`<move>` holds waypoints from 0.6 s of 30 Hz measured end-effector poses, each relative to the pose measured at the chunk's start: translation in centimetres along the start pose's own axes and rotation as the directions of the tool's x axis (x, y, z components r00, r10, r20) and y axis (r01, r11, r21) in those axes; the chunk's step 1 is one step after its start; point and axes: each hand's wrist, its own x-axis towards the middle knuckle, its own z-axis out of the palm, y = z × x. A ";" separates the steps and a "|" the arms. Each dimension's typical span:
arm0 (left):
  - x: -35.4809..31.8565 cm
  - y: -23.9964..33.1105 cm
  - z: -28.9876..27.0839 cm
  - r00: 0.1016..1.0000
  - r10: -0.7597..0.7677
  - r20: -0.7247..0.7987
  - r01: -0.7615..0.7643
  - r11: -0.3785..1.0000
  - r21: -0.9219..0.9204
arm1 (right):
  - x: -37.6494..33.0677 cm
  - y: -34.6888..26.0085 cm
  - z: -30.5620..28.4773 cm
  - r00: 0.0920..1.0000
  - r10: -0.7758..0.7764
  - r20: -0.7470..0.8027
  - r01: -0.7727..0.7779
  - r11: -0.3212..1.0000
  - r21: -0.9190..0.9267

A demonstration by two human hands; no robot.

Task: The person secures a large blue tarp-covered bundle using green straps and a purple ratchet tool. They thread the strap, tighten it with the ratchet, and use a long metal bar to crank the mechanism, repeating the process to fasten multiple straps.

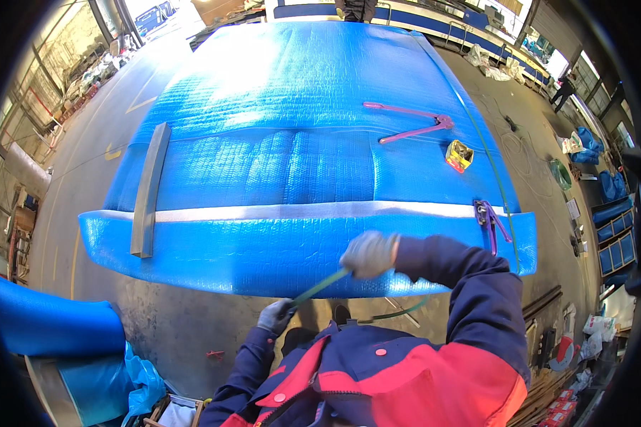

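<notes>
My left hand (276, 317), in a grey glove, is closed on a green strapping band (320, 286) close to my body. Higher and to the right, my right hand (369, 254), gloved too, grips the same band over the front edge of a large blue wrapped bundle (263, 263). Between the two hands the band runs in a slanting line; a loose length of it curves low on the right. Another green band lies along the bundle's right side. A purple hand tool (488, 220) rests on the right front part of the bundle.
On the bundle lie a pink long-handled tool (441, 122), a yellow box (459, 155) of small pieces, and a long grey bar (149, 192) at left. Blue rolled sheeting (57, 320) is at lower left. Far off, people stand behind the bundle and at right.
</notes>
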 end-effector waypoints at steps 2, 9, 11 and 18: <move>-2.3 -3.5 -2.2 0.955 -0.294 0.023 0.290 0.949 0.125 | -4.1 4.4 -4.1 0.981 0.069 -0.182 -0.101 0.980 -0.171; 3.9 3.7 -3.9 0.983 0.045 0.177 0.000 0.970 -0.245 | -1.7 3.3 -13.7 0.978 0.168 -0.125 -0.193 0.955 -0.226; 7.8 10.4 -5.3 0.938 0.080 0.337 0.143 0.796 -0.588 | -0.1 3.1 -16.2 0.983 0.133 -0.125 -0.170 0.918 -0.357; 14.4 25.0 -11.8 0.980 0.192 0.060 -0.043 0.492 -0.870 | 1.4 8.3 -20.1 0.811 -0.041 -0.584 -0.319 0.805 -0.501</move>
